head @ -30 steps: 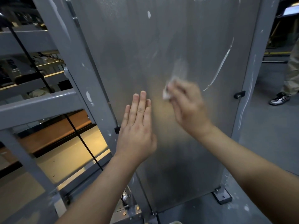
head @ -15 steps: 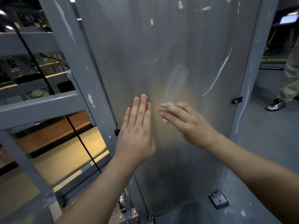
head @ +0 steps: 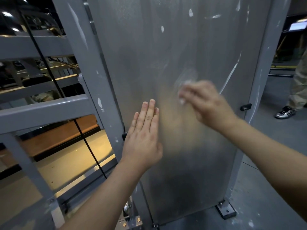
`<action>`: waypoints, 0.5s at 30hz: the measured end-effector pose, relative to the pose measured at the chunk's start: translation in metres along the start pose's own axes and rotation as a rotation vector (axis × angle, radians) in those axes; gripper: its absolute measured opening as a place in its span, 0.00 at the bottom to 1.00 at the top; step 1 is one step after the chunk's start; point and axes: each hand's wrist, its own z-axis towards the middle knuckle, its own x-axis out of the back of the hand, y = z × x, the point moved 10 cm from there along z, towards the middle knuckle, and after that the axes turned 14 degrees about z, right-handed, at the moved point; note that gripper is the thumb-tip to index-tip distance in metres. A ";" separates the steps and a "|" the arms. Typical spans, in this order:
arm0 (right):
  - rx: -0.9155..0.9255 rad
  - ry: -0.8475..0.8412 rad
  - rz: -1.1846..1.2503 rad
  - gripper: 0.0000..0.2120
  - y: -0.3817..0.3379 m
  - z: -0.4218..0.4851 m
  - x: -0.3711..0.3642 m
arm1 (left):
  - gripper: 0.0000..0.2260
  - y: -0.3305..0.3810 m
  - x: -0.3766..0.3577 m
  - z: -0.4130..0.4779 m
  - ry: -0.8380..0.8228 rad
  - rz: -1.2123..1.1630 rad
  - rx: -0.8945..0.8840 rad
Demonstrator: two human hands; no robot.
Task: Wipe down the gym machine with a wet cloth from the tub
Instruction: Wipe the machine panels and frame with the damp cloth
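The gym machine's tall grey metal panel fills the middle of the view, marked with white smears and specks. My right hand is blurred by motion and holds a small white cloth pressed against the panel; only bits of the cloth show past my fingers. My left hand lies flat on the panel lower left of it, fingers straight and together. The tub is not in view.
The machine's grey frame bars and a black cable stand at the left. A black knob sits on the right post. A bolted foot plate is on the floor. Another person's leg and shoe are at far right.
My right hand with the cloth dropped down and left on the panel, then swung back up and to the right. My left hand has stayed flat in the same spot.
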 end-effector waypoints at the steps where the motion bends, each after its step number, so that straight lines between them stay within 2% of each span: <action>1: -0.097 0.130 -0.026 0.14 0.019 0.015 0.019 | 0.43 0.000 0.000 0.000 -0.004 0.001 0.001; 3: -0.300 0.309 -0.022 0.14 0.036 0.029 0.033 | 0.43 0.001 0.000 0.000 -0.010 -0.001 0.004; 4: -0.329 0.330 -0.025 0.15 0.030 0.027 0.027 | 0.43 0.001 0.001 0.000 -0.010 -0.006 0.007; 5: -0.282 0.284 -0.027 0.15 0.016 0.022 0.014 | 0.43 0.000 0.001 0.000 -0.010 -0.009 0.009; 8: 0.047 -0.080 -0.003 0.15 -0.027 -0.005 -0.024 | 0.44 0.000 0.001 0.000 -0.016 -0.001 0.002; 9: 0.110 -0.143 -0.020 0.15 -0.024 -0.004 -0.022 | 0.44 0.000 0.001 0.000 -0.017 -0.003 0.001; 11: 0.069 -0.045 -0.056 0.16 0.002 0.021 0.001 | 0.44 0.000 0.002 0.000 -0.018 -0.004 0.008; 14: -0.260 0.292 -0.065 0.19 0.039 0.065 0.042 | 0.44 0.000 0.002 0.000 -0.026 0.005 0.010; 15: -0.309 0.343 -0.053 0.20 0.034 0.071 0.039 | 0.44 0.000 0.002 0.000 -0.028 0.005 0.008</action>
